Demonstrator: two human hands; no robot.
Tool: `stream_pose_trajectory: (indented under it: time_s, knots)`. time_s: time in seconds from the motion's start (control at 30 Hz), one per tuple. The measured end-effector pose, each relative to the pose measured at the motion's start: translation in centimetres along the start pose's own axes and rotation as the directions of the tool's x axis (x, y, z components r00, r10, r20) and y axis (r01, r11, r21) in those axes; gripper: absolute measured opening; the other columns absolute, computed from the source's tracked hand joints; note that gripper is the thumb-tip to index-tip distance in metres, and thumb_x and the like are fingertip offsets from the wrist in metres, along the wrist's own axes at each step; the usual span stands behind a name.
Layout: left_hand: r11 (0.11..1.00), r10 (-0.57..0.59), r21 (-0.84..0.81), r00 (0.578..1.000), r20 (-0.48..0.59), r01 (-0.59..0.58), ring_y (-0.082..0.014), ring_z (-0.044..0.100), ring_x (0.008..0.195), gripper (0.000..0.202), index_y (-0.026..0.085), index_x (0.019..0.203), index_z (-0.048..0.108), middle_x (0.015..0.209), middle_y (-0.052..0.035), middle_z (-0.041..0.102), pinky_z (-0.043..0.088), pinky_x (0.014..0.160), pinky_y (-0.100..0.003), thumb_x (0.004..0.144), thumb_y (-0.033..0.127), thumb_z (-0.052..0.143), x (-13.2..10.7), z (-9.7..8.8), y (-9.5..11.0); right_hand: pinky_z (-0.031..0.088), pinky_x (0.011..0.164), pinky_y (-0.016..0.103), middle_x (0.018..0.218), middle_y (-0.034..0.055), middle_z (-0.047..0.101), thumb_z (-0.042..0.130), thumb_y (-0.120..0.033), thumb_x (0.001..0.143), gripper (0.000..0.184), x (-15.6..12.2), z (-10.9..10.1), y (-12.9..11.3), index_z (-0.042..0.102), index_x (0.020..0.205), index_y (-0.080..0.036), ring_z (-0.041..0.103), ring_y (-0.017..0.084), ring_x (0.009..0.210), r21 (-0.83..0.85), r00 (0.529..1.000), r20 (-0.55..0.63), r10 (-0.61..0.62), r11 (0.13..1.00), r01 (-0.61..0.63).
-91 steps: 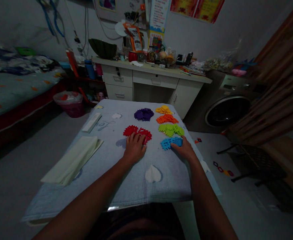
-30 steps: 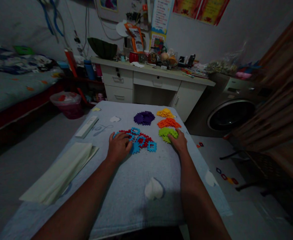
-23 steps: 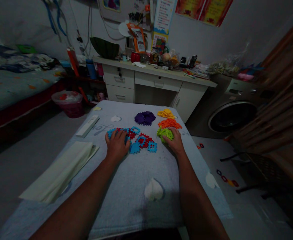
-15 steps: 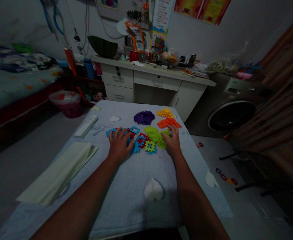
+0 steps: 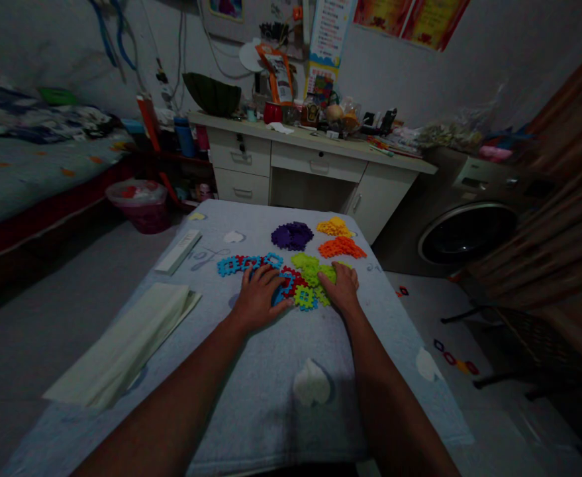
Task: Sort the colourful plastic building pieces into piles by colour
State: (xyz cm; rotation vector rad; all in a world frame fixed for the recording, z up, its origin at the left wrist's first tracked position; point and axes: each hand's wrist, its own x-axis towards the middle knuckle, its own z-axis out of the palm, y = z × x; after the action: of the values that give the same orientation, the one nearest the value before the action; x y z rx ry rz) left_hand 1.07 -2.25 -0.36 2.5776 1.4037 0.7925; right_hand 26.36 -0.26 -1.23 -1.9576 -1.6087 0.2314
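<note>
My left hand (image 5: 261,298) lies with fingers spread over blue and red toothed plastic building pieces, its thumb reaching toward a green square piece (image 5: 304,297). Blue pieces (image 5: 228,265) and red ones (image 5: 291,277) lie mixed beyond and beside its fingers. At the right edge of the pile of green building pieces (image 5: 306,268), my right hand (image 5: 341,286) is curled, thumb and fingers closed around some of them. Part of that pile is hidden by the hand. Separate heaps of purple pieces (image 5: 292,236), orange pieces (image 5: 341,248) and yellow pieces (image 5: 334,226) lie farther back.
On the left of the cloth-covered table (image 5: 271,411) are a long white box (image 5: 178,252) and a folded pale cloth or bag (image 5: 122,344). Beyond stand a cluttered desk (image 5: 315,152), a washing machine (image 5: 464,218) and a pink bin (image 5: 139,205). A dark chair (image 5: 533,344) is at right.
My left hand has shifted right, uncovering blue and red pieces at the left. My right hand has curled in over the green pieces. The whole view has swung slightly.
</note>
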Motion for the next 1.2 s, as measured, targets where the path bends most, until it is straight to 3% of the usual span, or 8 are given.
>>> stream_pose_trajectory:
  time_s: [0.2,0.53,0.67,0.77,0.87,1.0,1.1,1.2]
  knots:
    - [0.999,-0.021,-0.040,1.000,0.018,0.022,-0.0349,0.042,0.134,0.064,0.026,0.129,0.060,0.133,-0.0098,0.062,0.011,0.118,-0.060,0.079,0.065,0.061,0.1,0.1,0.1,0.040,0.106,0.045,0.118,0.0124,0.061,0.062,-0.040,0.079,0.047,-0.6,1.0,-2.0,0.060,0.121,-0.018,0.055,0.027,0.116,0.257,0.977,-0.023,-0.213,0.943,0.212]
    - [0.971,-0.135,-0.210,0.987,-0.089,0.114,-0.0330,0.054,0.121,0.069,0.015,0.136,0.048,0.130,-0.0161,0.060,0.035,0.108,-0.052,0.079,0.051,0.064,0.5,0.2,-0.1,0.046,0.097,0.037,0.101,0.0066,0.066,0.063,-0.038,0.078,0.026,-0.3,1.9,-9.0,0.066,0.095,-0.019,0.061,0.022,0.101,0.586,0.977,-0.020,-0.214,0.789,0.184]
    - [0.940,-0.252,-0.289,0.941,-0.227,0.182,-0.0313,0.053,0.123,0.069,0.014,0.142,0.037,0.136,-0.0176,0.055,0.040,0.106,-0.049,0.083,0.040,0.059,0.3,0.1,-0.7,0.048,0.091,0.032,0.096,0.0043,0.067,0.059,-0.040,0.083,0.025,0.2,2.7,-12.6,0.066,0.094,-0.019,0.061,0.019,0.095,0.655,0.949,0.015,-0.316,0.720,0.229]
    - [0.916,-0.348,-0.309,0.887,-0.302,0.254,-0.0304,0.057,0.117,0.065,0.018,0.141,0.038,0.125,-0.0139,0.061,0.040,0.106,-0.050,0.083,0.038,0.059,0.1,-0.4,-1.2,0.048,0.084,0.030,0.092,0.0024,0.069,0.047,-0.044,0.091,0.031,1.1,2.6,-13.5,0.067,0.093,-0.020,0.061,0.017,0.090,0.702,0.930,0.065,-0.361,0.679,0.214]
    - [0.894,-0.423,-0.319,0.823,-0.379,0.313,-0.0294,0.056,0.117,0.059,0.018,0.137,0.040,0.121,-0.0130,0.061,0.040,0.107,-0.049,0.084,0.036,0.057,0.1,-1.2,-1.5,0.047,0.084,0.031,0.091,0.0031,0.069,0.041,-0.043,0.093,0.034,2.6,2.4,-12.1,0.067,0.091,-0.020,0.062,0.019,0.090,0.628,0.957,-0.002,-0.292,0.744,0.228]
    - [0.895,-0.445,-0.265,0.758,-0.477,0.358,-0.0293,0.046,0.130,0.056,0.017,0.136,0.042,0.133,-0.0158,0.051,0.036,0.111,-0.048,0.084,0.031,0.054,0.2,-1.7,-1.7,0.045,0.093,0.036,0.100,0.0068,0.069,0.052,-0.032,0.085,0.022,4.0,3.2,-8.8,0.067,0.096,-0.020,0.060,0.022,0.100,0.352,0.981,-0.009,-0.195,0.918,0.186]
    - [0.932,-0.359,-0.200,0.832,-0.423,0.301,-0.0295,0.043,0.133,0.042,0.019,0.126,0.054,0.135,-0.0137,0.052,0.033,0.113,-0.049,0.086,0.034,0.053,0.2,-1.5,-1.8,0.040,0.102,0.043,0.114,0.0105,0.067,0.063,-0.032,0.079,0.034,3.8,4.5,-7.5,0.064,0.112,-0.021,0.057,0.027,0.111,0.183,0.985,0.070,-0.155,0.973,0.140]
    - [0.952,-0.296,-0.170,0.912,-0.284,0.256,-0.0306,0.044,0.131,0.027,0.022,0.107,0.066,0.129,-0.0093,0.060,0.032,0.113,-0.051,0.086,0.035,0.054,0.2,-0.9,-2.1,0.036,0.106,0.047,0.121,0.0104,0.064,0.069,-0.033,0.075,0.048,3.3,5.3,-7.4,0.059,0.121,-0.023,0.055,0.028,0.118,0.163,0.975,0.128,-0.180,0.974,0.158]
